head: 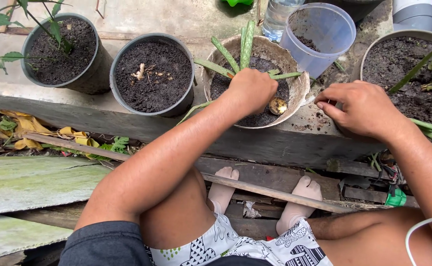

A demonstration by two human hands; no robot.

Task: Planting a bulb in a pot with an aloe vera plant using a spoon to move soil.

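Metal spoon beneath left-hand fingers.

Outdoor daylight, soft and even | stained concrete ledge behind the grip carries the pots | weathered wooden planks below the grip | mossy grey sheet far left of it | yellowed fallen leaves beside green weeds

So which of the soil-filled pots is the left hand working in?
The worn beige pot with spiky green leaves; the left hand rests inside it, unlike the dark pots alongside.
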